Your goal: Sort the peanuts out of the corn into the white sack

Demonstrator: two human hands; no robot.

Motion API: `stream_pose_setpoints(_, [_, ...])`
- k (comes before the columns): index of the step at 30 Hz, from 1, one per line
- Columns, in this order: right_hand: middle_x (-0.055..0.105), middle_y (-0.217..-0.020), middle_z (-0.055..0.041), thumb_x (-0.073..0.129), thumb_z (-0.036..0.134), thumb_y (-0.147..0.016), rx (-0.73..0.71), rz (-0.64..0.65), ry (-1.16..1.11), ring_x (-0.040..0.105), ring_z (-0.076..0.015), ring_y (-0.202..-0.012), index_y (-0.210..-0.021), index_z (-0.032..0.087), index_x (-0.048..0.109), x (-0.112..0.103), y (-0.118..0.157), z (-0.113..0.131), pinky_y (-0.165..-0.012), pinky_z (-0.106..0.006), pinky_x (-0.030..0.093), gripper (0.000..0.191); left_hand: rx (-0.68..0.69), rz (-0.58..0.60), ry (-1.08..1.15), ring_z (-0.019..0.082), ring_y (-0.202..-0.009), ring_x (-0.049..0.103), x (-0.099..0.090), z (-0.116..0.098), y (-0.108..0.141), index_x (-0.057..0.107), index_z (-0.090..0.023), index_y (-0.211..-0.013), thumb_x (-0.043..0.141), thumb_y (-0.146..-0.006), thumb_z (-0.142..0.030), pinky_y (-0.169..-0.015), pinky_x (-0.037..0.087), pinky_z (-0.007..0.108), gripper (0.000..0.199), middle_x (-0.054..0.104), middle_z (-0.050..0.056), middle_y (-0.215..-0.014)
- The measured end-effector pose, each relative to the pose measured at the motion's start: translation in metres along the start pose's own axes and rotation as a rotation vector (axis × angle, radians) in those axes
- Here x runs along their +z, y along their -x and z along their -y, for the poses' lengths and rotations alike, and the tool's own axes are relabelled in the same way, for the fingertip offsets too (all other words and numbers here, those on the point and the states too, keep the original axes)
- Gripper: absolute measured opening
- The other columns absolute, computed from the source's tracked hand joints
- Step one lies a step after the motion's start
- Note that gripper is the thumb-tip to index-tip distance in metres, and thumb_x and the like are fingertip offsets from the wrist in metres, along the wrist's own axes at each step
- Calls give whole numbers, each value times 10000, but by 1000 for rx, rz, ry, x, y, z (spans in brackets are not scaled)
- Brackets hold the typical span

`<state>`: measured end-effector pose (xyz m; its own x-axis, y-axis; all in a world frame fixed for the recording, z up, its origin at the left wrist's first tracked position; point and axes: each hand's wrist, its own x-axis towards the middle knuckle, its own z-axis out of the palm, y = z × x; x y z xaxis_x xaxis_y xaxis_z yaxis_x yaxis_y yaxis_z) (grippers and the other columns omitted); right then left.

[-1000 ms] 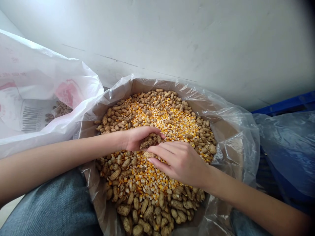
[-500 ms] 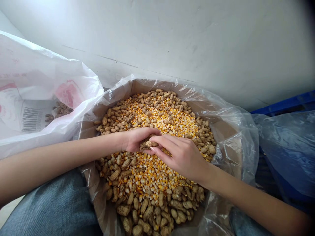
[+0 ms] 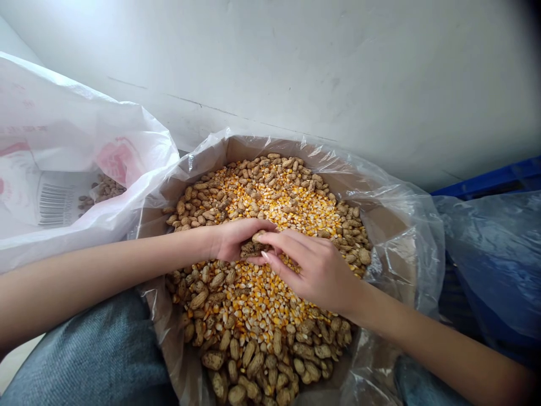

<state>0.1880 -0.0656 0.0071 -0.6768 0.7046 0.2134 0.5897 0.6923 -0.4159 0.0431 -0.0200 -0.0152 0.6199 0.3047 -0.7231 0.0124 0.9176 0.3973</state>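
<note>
My left hand (image 3: 237,239) is cupped around a few unshelled peanuts (image 3: 250,248) above the middle of a plastic-lined box (image 3: 386,225). From the right, my right hand (image 3: 310,265) reaches over with thumb and fingers pinched at the peanuts in the left palm; the fingertips touch them. Beneath both hands lie yellow corn kernels (image 3: 262,304), ringed by many peanuts in their shells (image 3: 253,366). The lower fingers of my left hand are partly hidden behind the peanuts and my right hand.
A white printed sack (image 3: 63,135) with small brown pieces inside stands open at the left. Behind the box is a pale wall (image 3: 287,67). On the right are a blue crate (image 3: 490,179) and clear plastic. My denim-covered knees flank the box.
My right hand's fingertips have shifted slightly, and the peanut between them now sits at a different angle, more hidden by the fingers. My left hand has barely moved.
</note>
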Motion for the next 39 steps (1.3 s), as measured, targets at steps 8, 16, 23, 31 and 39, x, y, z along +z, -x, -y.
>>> stream_pose_setpoints(8, [553, -847, -1, 351, 312, -814, -396, 442, -66, 498, -118, -695, -994, 209, 479, 14, 8, 33, -592, -248, 370, 243, -6, 33, -5, 66, -533, 519, -6, 0, -2, 563, -148, -770, 504, -687, -239, -408, 387, 130, 136, 548, -4, -642])
stream_pose_setpoints(16, [529, -897, 12, 457, 364, -753, -469, 604, -67, 502, -116, -640, -1015, 198, 437, 44, 26, 42, -484, -253, 349, 311, 0, 20, -23, 60, -538, 531, -7, 1, -4, 571, -160, -771, 514, -680, -243, -413, 407, 139, 136, 560, -22, -702])
stream_pose_setpoints(23, [540, -769, 48, 467, 355, -747, -474, 648, -35, 496, -97, -531, -821, 192, 478, 44, 23, 42, -364, -254, 245, 179, -3, 37, -12, 57, -525, 528, -7, 1, -4, 564, -161, -761, 506, -687, -241, -407, 404, 139, 124, 556, -25, -678])
stream_pose_setpoints(31, [538, -712, 33, 383, 187, -799, -463, 431, 5, 480, -91, -561, -764, 189, 486, 25, 13, 35, -423, -242, 274, 109, -4, 12, -20, 59, -526, 525, -6, 0, -4, 565, -159, -776, 501, -693, -246, -405, 391, 138, 136, 555, -17, -667])
stream_pose_setpoints(39, [573, -837, -30, 435, 204, -790, -131, -63, 46, 521, -111, -769, -886, 161, 543, -8, -3, 6, -682, -234, 394, 151, -19, 30, -7, 91, -492, 507, -3, 1, -4, 524, -133, -665, 513, -686, -291, -428, 406, 183, 159, 536, -7, -542])
